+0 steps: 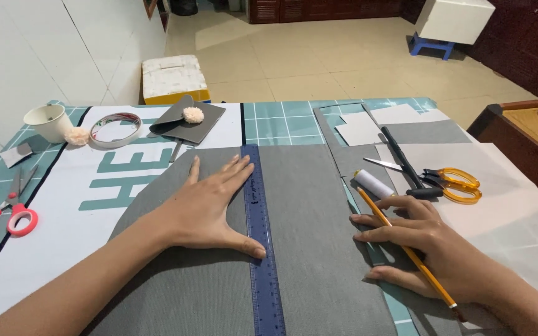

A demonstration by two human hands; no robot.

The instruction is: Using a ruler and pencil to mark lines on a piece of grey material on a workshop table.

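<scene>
Under the flat, empty left hand (210, 202): grey woven fabric sheet (306, 249), blue plastic ruler (259, 249) against the thumb. Right hand (421, 242) grasps a yellow pencil (406, 252) (resting on fabric edge). Risk: light pressure lets ruler slip, skewing any line.

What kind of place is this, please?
Probably a home craft or sewing corner. A cutting mat covers the table, and grey fabric lies on it under a blue ruler. Scissors lie nearby, and the right hand holds a pencil.
</scene>
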